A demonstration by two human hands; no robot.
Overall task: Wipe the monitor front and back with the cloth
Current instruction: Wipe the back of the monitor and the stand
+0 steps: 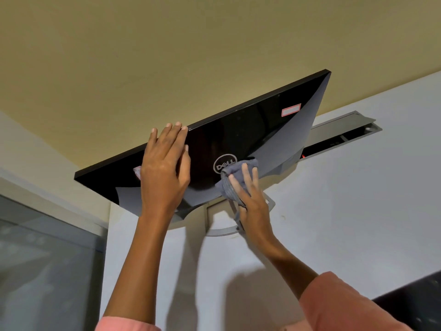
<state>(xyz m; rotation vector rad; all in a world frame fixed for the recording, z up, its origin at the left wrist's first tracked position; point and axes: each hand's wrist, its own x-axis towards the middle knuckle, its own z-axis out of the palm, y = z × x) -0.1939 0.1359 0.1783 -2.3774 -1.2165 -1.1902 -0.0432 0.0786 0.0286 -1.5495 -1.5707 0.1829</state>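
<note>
1. One side of the monitor [250, 137] faces me: its glossy black back, logo showing, standing on its stand [214, 225] on the white surface [358, 211].
2. My right hand [250, 199] presses the grey cloth [232, 182] flat beside the logo, fingers spread over it.
3. My left hand [164, 168] lies open against the back, fingertips over the top edge, steadying it.
4. I judge the back is under way; the front faces away, so I cannot tell its state.
5. Room is open rightward toward the sticker [290, 110]; the wall [167, 56] lies beyond.
</note>
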